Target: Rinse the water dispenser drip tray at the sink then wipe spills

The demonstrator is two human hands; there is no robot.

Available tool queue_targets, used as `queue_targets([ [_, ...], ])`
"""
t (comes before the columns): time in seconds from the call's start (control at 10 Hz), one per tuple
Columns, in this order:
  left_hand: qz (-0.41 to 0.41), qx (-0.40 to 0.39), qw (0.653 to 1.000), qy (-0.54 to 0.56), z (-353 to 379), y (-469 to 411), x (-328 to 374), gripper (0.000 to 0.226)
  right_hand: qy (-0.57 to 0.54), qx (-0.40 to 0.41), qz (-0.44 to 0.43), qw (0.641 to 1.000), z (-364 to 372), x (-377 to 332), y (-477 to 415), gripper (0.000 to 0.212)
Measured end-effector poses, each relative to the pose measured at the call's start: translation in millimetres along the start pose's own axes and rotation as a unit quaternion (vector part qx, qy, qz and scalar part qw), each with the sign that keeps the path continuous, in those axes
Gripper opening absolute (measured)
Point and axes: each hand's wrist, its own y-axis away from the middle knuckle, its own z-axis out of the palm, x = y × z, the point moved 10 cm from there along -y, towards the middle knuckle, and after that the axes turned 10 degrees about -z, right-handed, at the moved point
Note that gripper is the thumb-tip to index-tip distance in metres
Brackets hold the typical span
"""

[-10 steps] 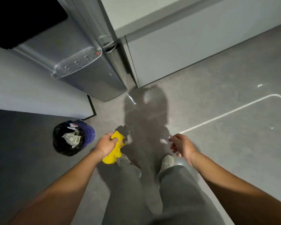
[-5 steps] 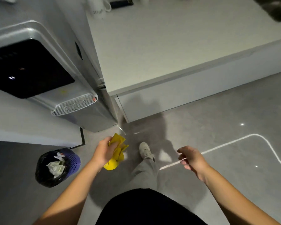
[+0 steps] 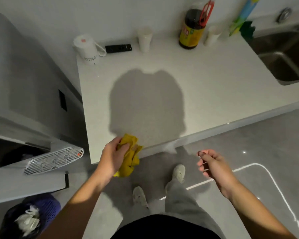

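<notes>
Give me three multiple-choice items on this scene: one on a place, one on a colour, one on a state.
1. Where is the drip tray?
A. On the dispenser
B. In the sink
C. On the counter

2. What colour is the cloth?
A. Blue
B. Yellow
C. White

3. What is the right hand doing?
A. Gripping the cloth
B. Holding a mug
C. Holding nothing

Key: 1 A, it sits at the dispenser front; 2 B, yellow, bunched in the left hand; 3 C, its fingers are loosely curled and empty.
</notes>
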Motion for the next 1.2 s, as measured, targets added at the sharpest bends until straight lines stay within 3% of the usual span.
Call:
queue_targets([
  [0.1, 0.029, 0.037, 0.999, -0.012, 8.7, -32.5, 34.1, 0.017, 0.011, -0.032, -0.030, 0.999, 7.3, -34.1, -59.2, 0.014],
  [0.3, 0.001, 0.129, 0.990, -0.062, 20.2, -81.3, 73.9, 0.008, 0.110, -0.134, -0.077, 0.982, 21.3, -86.9, -164.5, 0.017],
  [0.5, -0.007, 0.226, 0.952, -0.208, 21.5, -111.5, 102.4, 0.019, 0.292, -0.180, -0.185, 0.921, 37.9, -115.4, -251.2, 0.007],
  [0.6, 0.013, 0.234, 0.941, -0.245, 30.2, -120.2, 114.1, 0.035, 0.350, -0.175, -0.220, 0.894, 42.7, -121.3, -271.9, 0.014],
  [0.7, 0.041, 0.224, 0.940, -0.256, 45.8, -132.6, 118.1, 0.035, 0.387, -0.176, -0.224, 0.877, 49.9, -116.8, -283.4, 0.030],
  [0.8, 0.070, 0.177, 0.929, -0.317, 62.0, -147.5, 110.9, 0.031, 0.412, -0.173, -0.207, 0.870, 56.2, -108.1, -285.2, 0.040],
  [1.0, 0.054, 0.131, 0.926, -0.350, 53.8, -167.4, 98.0, 0.042, 0.426, -0.148, -0.177, 0.875, 54.2, -105.4, -285.1, 0.046],
  [1.2, 0.044, 0.116, 0.966, -0.228, 25.0, -148.3, 91.5, 0.041, 0.409, -0.183, -0.156, 0.880, 58.8, -118.2, -278.9, 0.033],
])
